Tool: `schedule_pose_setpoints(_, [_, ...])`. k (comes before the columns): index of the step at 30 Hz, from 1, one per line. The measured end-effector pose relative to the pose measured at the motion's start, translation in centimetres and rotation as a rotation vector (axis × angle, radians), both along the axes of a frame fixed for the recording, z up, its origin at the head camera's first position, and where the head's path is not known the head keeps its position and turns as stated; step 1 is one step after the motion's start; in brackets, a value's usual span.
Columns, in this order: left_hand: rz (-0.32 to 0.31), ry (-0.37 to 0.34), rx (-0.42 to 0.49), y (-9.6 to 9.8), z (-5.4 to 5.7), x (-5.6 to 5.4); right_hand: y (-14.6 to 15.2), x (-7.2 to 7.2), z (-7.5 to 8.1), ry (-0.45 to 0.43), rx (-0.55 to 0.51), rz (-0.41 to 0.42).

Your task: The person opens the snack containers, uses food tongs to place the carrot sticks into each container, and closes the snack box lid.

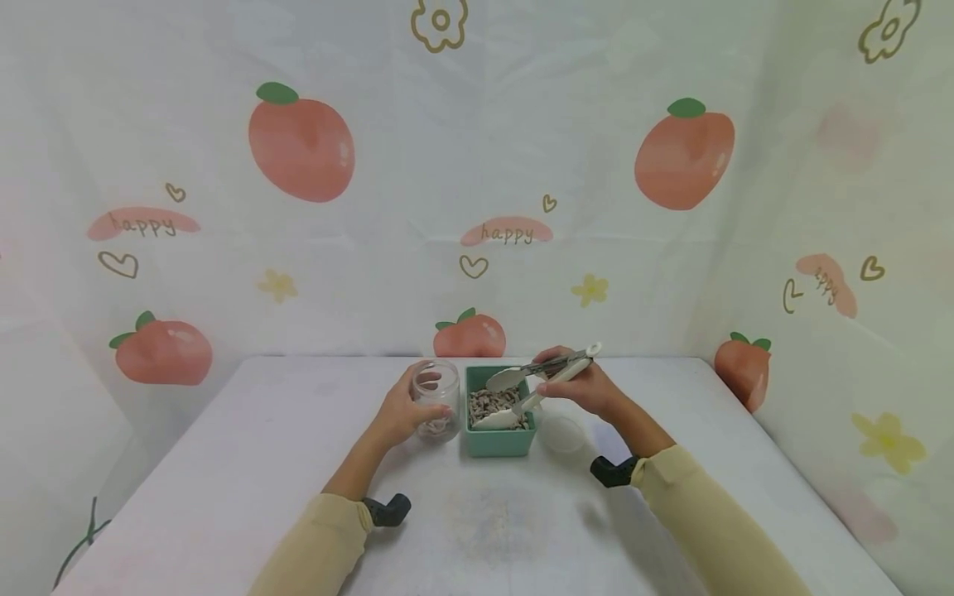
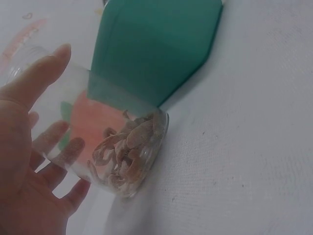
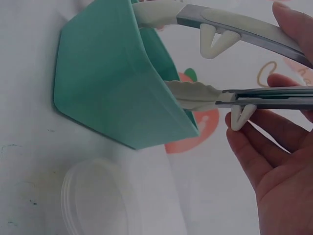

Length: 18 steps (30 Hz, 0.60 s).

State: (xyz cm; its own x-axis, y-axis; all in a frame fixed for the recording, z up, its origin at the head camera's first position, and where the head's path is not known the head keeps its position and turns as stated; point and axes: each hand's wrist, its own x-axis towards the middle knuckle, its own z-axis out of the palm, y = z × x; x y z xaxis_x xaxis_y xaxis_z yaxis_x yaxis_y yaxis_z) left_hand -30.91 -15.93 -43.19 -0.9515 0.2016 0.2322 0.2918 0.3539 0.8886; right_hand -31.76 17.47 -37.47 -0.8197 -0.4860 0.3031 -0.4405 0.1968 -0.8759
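L hand [image 1: 401,410], grip round jar [image 1: 445,387], prob. steadies it just beside bin [image 1: 501,444], nr far edge of table [image 1: 298,406]; R hand [image 1: 592,391] holds tongs [image 1: 529,403] wide in bin.

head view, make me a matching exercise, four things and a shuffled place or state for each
1. clear jar
2. tongs
3. green box
4. round lid

A. gripped by the right hand
B. lying right of the green box
C. held in the left hand
D. between clear jar and round lid

Pairs: 1-C, 2-A, 3-D, 4-B
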Motion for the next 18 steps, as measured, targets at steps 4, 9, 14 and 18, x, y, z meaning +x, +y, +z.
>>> schedule_pose_setpoints(4, [0.003,-0.003,0.007,0.1,0.0,0.0,-0.2,-0.3,-0.2,-0.011,0.013,-0.015])
schedule_pose_setpoints(9, [0.011,0.002,0.006,0.0,-0.1,0.1,-0.3,-0.7,-0.2,-0.015,0.036,-0.04])
schedule_pose_setpoints(14, [0.01,0.003,0.009,0.1,-0.1,0.1,-0.4,-1.1,-0.1,-0.037,0.024,-0.035])
schedule_pose_setpoints(18, [0.009,0.002,0.012,0.1,-0.1,0.0,-0.5,-1.3,-0.2,-0.067,0.002,-0.064])
